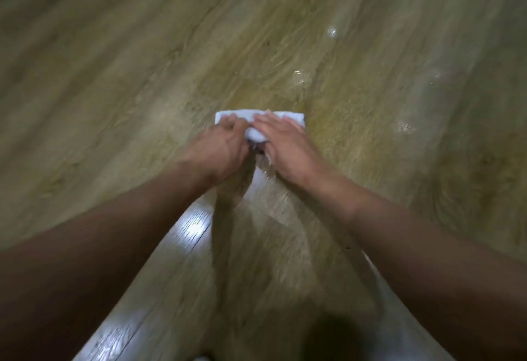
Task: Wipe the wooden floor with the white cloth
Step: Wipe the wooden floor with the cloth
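No readable text, label, brand, number or sign anywhere in view; white cloth bears no print or tag that shows; wooden floor around cloth carries only grain and glare, no markings; whole picture motion-blurred, so any fine print beyond cloth could not be made out
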`<state>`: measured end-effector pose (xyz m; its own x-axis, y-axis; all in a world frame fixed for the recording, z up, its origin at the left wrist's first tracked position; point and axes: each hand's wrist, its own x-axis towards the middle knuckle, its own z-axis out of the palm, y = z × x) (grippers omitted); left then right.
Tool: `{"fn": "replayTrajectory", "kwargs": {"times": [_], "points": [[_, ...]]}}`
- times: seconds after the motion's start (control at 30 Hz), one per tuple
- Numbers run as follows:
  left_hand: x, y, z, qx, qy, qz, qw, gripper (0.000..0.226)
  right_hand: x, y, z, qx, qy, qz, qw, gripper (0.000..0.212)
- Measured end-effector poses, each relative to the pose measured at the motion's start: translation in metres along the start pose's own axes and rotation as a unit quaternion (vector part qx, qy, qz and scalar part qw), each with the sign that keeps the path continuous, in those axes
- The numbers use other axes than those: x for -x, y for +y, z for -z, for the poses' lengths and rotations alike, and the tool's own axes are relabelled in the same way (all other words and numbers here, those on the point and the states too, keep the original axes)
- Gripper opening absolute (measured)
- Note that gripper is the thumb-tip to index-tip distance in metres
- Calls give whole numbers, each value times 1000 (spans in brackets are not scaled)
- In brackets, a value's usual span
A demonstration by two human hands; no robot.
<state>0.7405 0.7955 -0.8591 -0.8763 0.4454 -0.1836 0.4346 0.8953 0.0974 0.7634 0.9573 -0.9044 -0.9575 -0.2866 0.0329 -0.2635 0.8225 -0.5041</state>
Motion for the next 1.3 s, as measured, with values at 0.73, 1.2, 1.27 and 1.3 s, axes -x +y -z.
{"fn": "replayTrajectory", "kwargs": {"times": [0.73, 1.2, 1.27, 1.3], "points": [[-80, -36, 22, 30, 5, 78, 997, 30, -94, -15, 9, -9, -9, -114, 993, 51], [-49, -52, 8, -55, -3, -27, 998, 47, -62, -19, 2, 65, -12, -46, 997, 46], [-88, -56, 18, 18, -5, -14, 1000, 45, -95, -23, 0, 57, 22, -109, 992, 51], [-103, -57, 21, 56, 8, -17, 998, 43, -106, -30, -5, 38, 44, -143, 988, 55]]}}
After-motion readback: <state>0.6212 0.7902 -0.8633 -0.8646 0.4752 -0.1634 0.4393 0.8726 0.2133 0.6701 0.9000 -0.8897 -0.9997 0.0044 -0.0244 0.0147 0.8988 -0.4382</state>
